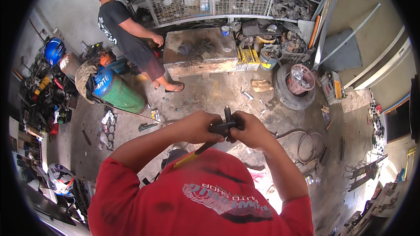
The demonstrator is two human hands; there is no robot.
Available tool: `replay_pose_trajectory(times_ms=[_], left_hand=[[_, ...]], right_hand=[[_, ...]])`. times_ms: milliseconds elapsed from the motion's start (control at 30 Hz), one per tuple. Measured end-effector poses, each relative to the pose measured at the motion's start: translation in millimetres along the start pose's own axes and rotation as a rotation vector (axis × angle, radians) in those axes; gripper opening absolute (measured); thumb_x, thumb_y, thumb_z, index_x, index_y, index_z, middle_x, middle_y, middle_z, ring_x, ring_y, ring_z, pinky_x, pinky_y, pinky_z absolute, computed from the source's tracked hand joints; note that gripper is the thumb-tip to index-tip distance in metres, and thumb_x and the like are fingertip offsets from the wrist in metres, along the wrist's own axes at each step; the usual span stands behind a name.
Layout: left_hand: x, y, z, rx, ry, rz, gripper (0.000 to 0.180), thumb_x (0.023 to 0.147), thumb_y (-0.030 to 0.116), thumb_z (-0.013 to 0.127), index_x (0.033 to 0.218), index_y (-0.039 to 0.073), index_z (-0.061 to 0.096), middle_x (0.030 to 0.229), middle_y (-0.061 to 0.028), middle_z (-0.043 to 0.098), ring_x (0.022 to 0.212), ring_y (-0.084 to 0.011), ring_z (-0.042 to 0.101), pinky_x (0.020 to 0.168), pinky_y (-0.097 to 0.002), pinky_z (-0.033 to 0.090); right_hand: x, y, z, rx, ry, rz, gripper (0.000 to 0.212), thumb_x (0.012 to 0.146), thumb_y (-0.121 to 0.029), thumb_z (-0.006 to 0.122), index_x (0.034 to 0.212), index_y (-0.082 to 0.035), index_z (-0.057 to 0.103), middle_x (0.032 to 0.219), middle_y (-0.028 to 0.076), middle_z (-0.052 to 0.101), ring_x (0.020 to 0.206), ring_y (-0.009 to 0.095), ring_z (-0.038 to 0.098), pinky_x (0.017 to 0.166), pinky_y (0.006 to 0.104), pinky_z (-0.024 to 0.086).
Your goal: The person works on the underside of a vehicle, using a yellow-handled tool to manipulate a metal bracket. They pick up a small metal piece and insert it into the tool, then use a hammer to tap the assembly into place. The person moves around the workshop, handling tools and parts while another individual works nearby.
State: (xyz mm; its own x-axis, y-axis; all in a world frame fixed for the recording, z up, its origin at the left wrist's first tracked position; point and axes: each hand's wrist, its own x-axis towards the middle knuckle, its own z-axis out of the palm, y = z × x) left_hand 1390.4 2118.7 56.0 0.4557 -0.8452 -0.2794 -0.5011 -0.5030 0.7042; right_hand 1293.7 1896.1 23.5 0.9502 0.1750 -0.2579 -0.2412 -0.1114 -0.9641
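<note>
In front of my chest my two hands meet around dark parts. My left hand (202, 126) is closed on what looks like a hammer (222, 128), with a black head and a handle whose yellow end slants down to the left against my shirt. My right hand (249, 130) is closed at the other end of the black head, its fingers around a dark metal rod (227, 114) standing upright with a small brass-coloured tip. The rod's lower part is hidden by my fingers and the head, so I cannot tell whether the pieces are joined.
Ahead stands a worn wooden workbench (199, 63), with a person (127, 35) in dark clothes at its left end. A green gas cylinder (124, 94) leans at the left. A tire (284, 91) with a pink basket (299, 78) lies at the right, near a hose (302, 146).
</note>
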Motion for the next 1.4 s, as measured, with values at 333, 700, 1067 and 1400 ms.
replay_pose_trajectory(times_ms=[333,700,1067,1400], left_hand=[[-1,-6,-3,0.031,0.019,0.001,0.049,0.084,0.038,0.084,0.114,0.002,0.070,0.093,-0.0182,0.076,0.085,-0.0330,0.075,0.079,-0.0413,0.056],[5,-16,-10,-0.095,0.040,-0.012,0.048,0.085,0.036,0.084,0.115,0.001,0.069,0.101,-0.0137,0.076,0.094,-0.0222,0.072,0.085,-0.0356,0.055],[-3,-73,-22,-0.828,0.590,0.369,0.075,0.075,0.051,0.089,0.124,0.001,0.062,0.095,-0.0051,0.064,0.081,-0.0145,0.063,0.072,-0.0288,0.050],[6,-28,-21,-1.273,0.609,0.600,0.057,0.098,0.059,0.064,0.110,0.004,0.057,0.095,-0.0098,0.060,0.099,-0.0245,0.062,0.097,-0.0450,0.049]], right_hand=[[10,1,3,-0.124,0.002,-0.052,0.023,0.092,-0.001,0.064,0.111,0.004,0.052,0.086,0.014,0.072,0.073,0.020,0.074,0.066,0.0345,0.060],[17,0,2,0.001,0.012,-0.070,0.033,0.098,-0.003,0.064,0.127,0.003,0.050,0.103,0.015,0.071,0.087,0.019,0.073,0.077,0.0331,0.060],[10,-16,71,-0.090,-0.159,-0.200,0.098,0.089,-0.034,0.083,0.161,-0.003,0.025,0.146,0.025,0.055,0.135,0.035,0.057,0.114,0.0455,0.046],[17,-46,77,-0.241,0.044,-0.314,0.098,0.091,-0.033,0.077,0.161,0.006,0.020,0.141,0.034,0.055,0.135,0.044,0.056,0.112,0.0467,0.045]])
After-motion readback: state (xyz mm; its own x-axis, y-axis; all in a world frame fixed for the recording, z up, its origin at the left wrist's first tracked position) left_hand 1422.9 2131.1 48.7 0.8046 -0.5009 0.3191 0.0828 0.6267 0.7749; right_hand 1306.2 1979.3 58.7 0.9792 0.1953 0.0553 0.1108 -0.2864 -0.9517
